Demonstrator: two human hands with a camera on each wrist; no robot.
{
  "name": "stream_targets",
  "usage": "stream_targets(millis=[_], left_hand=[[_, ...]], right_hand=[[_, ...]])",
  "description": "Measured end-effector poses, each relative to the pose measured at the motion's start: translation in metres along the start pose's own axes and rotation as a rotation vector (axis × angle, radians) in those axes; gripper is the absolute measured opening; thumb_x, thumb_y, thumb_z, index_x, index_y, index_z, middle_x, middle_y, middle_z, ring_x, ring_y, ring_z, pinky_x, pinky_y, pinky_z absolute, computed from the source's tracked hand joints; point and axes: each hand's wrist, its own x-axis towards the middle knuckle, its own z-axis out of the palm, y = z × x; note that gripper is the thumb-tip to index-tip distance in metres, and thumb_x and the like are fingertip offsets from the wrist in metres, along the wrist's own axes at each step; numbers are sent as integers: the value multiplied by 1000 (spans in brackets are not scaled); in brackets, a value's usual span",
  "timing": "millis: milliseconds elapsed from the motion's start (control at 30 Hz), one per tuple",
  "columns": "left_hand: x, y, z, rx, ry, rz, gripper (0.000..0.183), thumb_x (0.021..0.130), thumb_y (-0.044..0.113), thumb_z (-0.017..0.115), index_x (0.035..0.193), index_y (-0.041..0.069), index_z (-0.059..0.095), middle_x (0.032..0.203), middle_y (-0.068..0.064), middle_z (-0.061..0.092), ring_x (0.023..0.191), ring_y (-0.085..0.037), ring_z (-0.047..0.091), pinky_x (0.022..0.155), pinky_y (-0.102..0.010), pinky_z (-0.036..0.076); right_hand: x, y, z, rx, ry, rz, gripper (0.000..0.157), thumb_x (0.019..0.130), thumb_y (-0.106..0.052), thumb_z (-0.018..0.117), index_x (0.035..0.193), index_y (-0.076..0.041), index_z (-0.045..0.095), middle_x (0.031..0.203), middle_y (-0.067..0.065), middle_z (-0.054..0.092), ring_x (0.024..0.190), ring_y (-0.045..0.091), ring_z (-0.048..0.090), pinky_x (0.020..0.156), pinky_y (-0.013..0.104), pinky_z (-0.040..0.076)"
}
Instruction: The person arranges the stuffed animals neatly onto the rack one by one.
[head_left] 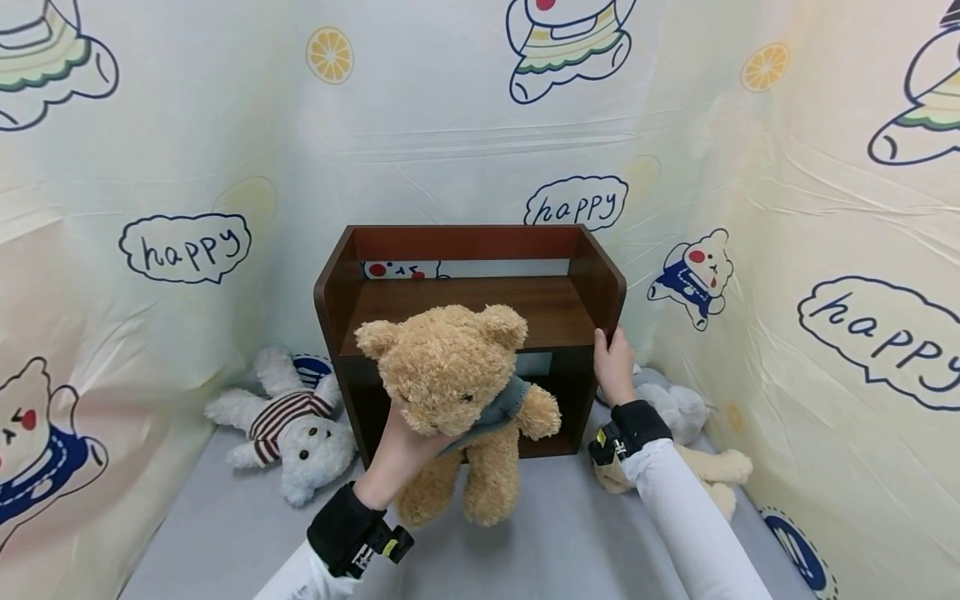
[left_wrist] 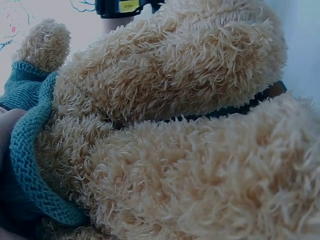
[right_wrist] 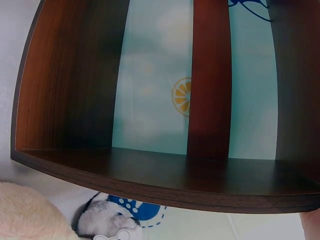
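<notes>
A tan teddy bear in a blue-green knit top is upright in front of a small brown wooden shelf. My left hand holds it under the head; the fingers are mostly hidden behind the fur. In the left wrist view the bear's legs and knit hem fill the picture. At the shelf's right side panel, my right hand grips the front edge, thumb on the inner side. The right wrist view looks into the shelf's lower compartment, where nothing stands on the part that shows.
A white plush toy in a striped shirt lies left of the shelf. On the right, a grey plush toy and a beige plush toy lie partly behind my right arm. Printed cloth hangs around the grey surface.
</notes>
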Motion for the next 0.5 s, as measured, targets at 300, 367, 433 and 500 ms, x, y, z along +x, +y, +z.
stream_targets(millis=[300, 367, 433, 500], left_hand=[[-8, -13, 11, -101, -36, -1, 77, 75, -4, 70, 137, 2, 23, 128, -17, 38, 115, -10, 39, 98, -45, 33], [-8, -15, 14, -106, -37, -7, 76, 75, -3, 70, 136, 2, 25, 127, -16, 40, 114, -9, 40, 97, -42, 34], [-9, -18, 16, -128, -45, -25, 76, 76, -3, 70, 136, 2, 25, 127, -15, 40, 114, -7, 40, 97, -39, 34], [-9, -20, 19, -165, -56, -46, 75, 77, -4, 68, 137, 2, 24, 127, -14, 39, 114, -5, 40, 97, -36, 34]], right_hand=[[0, 0, 1, -28, 19, -8, 31, 99, -22, 37, 113, 5, 43, 102, 22, 50, 86, 31, 45, 69, 36, 35], [0, 1, 1, -31, 21, -9, 31, 99, -22, 37, 113, 5, 43, 102, 22, 50, 85, 31, 45, 69, 36, 35], [0, 1, 1, -26, 17, -8, 32, 99, -22, 37, 114, 5, 43, 103, 21, 50, 85, 31, 45, 69, 36, 35], [0, 1, 1, -22, 16, -7, 32, 99, -22, 38, 114, 4, 43, 103, 21, 50, 85, 31, 45, 69, 36, 35]])
